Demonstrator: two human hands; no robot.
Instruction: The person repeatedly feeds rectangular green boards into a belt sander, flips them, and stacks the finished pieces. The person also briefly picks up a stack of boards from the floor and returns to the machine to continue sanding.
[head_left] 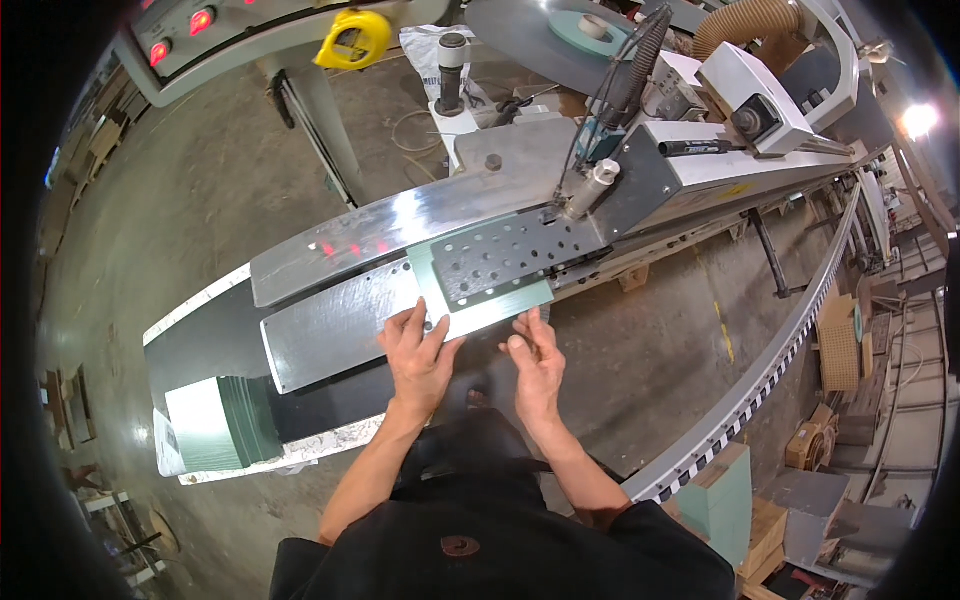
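Note:
A pale green board (490, 317) lies on the machine's feed surface, its far part under a dark perforated plate (500, 256). My left hand (418, 358) holds the board's near left corner, with fingers along its left edge and the thumb by the near edge. Beside the near right edge is my right hand (537, 368), fingers loosely bent and apart, fingertips at the edge. A bare metal plate (340, 325) extends left from the board. On the dark table at the left end stands a stack of similar green boards (225, 425).
A long polished metal fence (405, 225) runs behind the board. The machine housing (690, 165) rises to the right, with a black marker (695, 148) on it. A yellow tape measure (354, 40) rests near the control panel (215, 45). A curved rail (755, 395) bounds the right side.

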